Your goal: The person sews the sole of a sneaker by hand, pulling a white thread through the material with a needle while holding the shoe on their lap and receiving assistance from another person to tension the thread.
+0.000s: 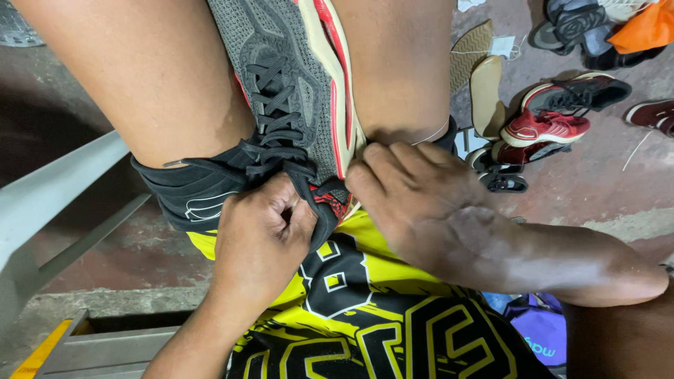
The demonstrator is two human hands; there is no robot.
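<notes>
Jersey: yellow-and-black printed shirt (365, 309) fills the bottom of the view, just below the sneaker.
Sneaker: grey mesh trainer (295, 84) with black laces (277, 119) and a cream-and-red sole, clamped between the person's bare knees, heel end toward the body.
Left hand: left hand (261, 235) sits curled into a loose fist at the sneaker's collar, knuckles up, wrist coming from below; fingers folded tight together around the black lace ends and collar edge.
Right hand: right hand (421, 203) lies palm down against the sneaker's sole side, forearm entering from the right; fingers pressed together, tips tucked at the sole's edge near the heel. What they pinch there I cannot tell.
Knee wrap: black sleeve (189, 189) on the leg left of the sneaker.
Floor: red-and-black shoes (554, 112), loose insoles (484, 91) right of the sneaker.
Bag: purple bag (540, 330) below right.
</notes>
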